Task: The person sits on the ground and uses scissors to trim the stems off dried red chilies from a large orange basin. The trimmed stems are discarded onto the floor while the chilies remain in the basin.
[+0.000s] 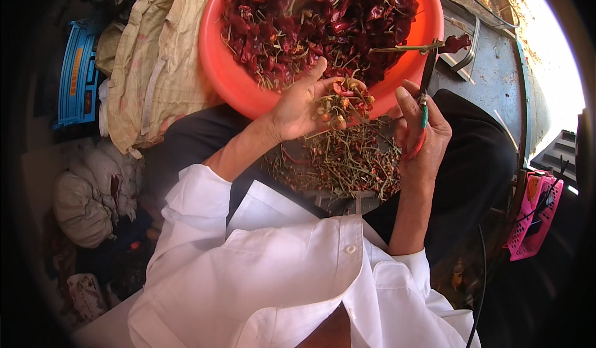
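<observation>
My left hand is palm up at the near rim of a red plastic basin, holding a small heap of dried stems and chili scraps. Dark red dried chilies with stems fill much of the basin. At the basin's right side, my right hand grips scissors by handles wrapped in red and green, their blades pointing up. A long stem with a dried chili lies across the blade tips. Below both hands, between the legs, is a pile of cut stems.
A cloth sack lies left of the basin, with a blue plastic object beyond it. Pale bundled cloth is at lower left. On the right are a grey metal surface, a pink perforated basket and a dark cable.
</observation>
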`<state>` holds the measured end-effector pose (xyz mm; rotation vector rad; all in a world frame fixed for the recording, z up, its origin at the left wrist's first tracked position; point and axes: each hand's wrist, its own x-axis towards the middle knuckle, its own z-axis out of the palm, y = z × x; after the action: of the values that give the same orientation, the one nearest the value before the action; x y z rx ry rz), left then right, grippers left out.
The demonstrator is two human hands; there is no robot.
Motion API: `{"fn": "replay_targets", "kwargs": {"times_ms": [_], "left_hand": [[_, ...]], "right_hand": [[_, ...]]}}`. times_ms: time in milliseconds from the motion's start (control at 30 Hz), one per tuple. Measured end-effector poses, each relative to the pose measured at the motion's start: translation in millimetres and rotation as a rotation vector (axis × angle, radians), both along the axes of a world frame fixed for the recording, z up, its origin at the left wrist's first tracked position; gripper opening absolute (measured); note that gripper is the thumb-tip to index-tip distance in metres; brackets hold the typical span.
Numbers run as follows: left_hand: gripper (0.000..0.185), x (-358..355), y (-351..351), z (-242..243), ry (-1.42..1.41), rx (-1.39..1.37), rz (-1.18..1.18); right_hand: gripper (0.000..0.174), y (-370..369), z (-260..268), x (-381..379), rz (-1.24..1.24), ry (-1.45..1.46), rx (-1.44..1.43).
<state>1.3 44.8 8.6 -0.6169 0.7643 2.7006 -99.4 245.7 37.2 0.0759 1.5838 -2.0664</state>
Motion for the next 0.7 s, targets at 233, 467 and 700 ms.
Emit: {"fn": "replay_targets", "kwargs": {"times_ms": [233,467,700], "left_hand": [[0.086,4.3,3.4,-3.2,-0.004,-0.054,-0.052],[0.068,18.3,24.0,-1.3,0.058,-0.522,-0.48],[0.061,38.8,65.8,-9.7,0.511,-1.478,-0.965]], "right_hand": [[0.035,2.2,-0.9,-0.8,-0.008,-0.039,-0.046],[0.039,0.9,-1.9,-1.7,0.021,-0.031,-0.025],[0.037,-0.4,2.1,1.4,0.179,-0.248,-0.133]]}}
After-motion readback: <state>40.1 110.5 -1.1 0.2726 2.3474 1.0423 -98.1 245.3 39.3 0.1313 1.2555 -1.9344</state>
